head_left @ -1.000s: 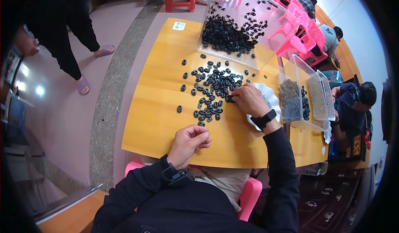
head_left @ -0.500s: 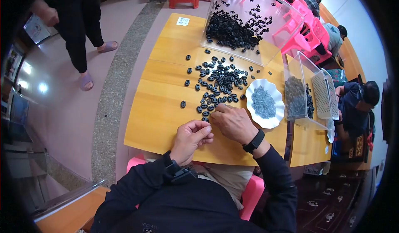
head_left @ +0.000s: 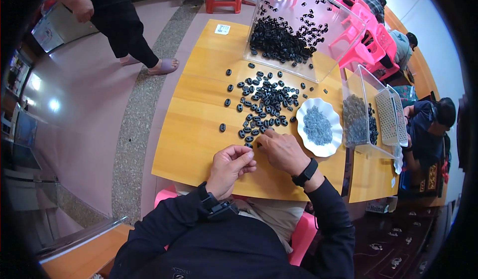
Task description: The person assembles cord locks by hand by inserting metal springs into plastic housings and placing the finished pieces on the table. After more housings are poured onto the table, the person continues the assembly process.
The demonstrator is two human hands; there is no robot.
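On a yellow table point(head_left: 199, 144), across the picture's middle: black parts point(head_left: 264, 105) scattered loose at centre. At 12 o'clock of the scatter, a clear bin point(head_left: 303, 25), open-topped, with a heap of the same black parts inside. At 3 o'clock of the scatter, just beside it, a white scalloped plate point(head_left: 326, 149) with a mound of small grey pieces point(head_left: 317, 125). Further toward 3 o'clock, a second clear bin point(head_left: 363, 110) holding grey and black bits, with a white perforated tray point(head_left: 389, 115) at its far side.

At 6 o'clock of the scatter, both hands close together at the table's near edge. Left hand point(head_left: 230, 167) curled almost closed, fingertips pinched near the thumb; whether anything sat in the pinch could not be told. Right hand point(head_left: 283, 152) loosely curled, palm down, fingertips touching the nearest black parts at the scatter's lower fringe; grip on any one part could not be told. A black watch point(head_left: 304, 172) on the right wrist, a dark band on the left.

At 10 o'clock, a standing person's legs point(head_left: 134, 45) on the floor. At 3 o'clock, a seated person point(head_left: 428, 124) at the next table.
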